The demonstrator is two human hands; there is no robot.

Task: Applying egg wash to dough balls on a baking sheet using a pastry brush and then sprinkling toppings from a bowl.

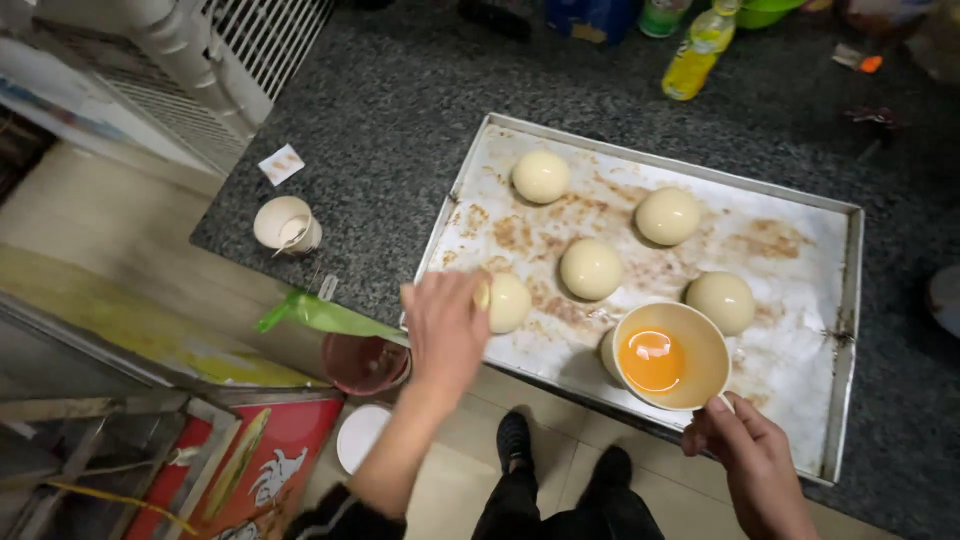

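— Head view: what have your hands got?

— My right hand point(752, 452) grips the rim of a cream bowl point(672, 356) holding orange egg wash, fingers closed on its near edge. My left hand point(445, 322) is curled around something pale-tipped; I can't tell what.

— And the dough?

— One dough ball point(508, 302) touches my left hand's far side. Four more sit beyond both hands on the baking tray point(845, 300), which rests on the tabletop point(380, 130).
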